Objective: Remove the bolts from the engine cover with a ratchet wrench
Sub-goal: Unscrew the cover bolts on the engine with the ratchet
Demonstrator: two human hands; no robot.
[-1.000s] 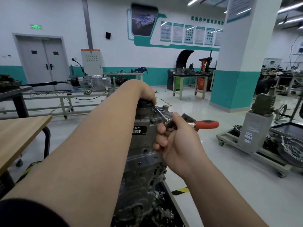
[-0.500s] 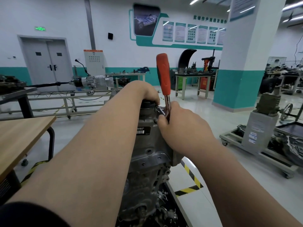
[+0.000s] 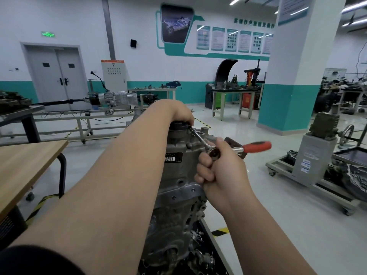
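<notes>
Both hands work mid-frame: the right hand (image 3: 220, 171) grips the red-handled chrome ratchet wrench (image 3: 256, 146) by its head, while the left hand (image 3: 182, 116) pinches its socket end (image 3: 192, 129), likely steadying it on a hidden bolt atop the grey cast-metal engine cover (image 3: 178, 175).

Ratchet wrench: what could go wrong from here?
1. The right hand grips the ratchet wrench at its head, not on the red handle. That gives little leverage, so the grip may slip.
2. The extension bar runs tilted up to the top of the engine. Its far end is hidden under the left hand, so it could slip off the bolt and pinch those fingers.
</notes>
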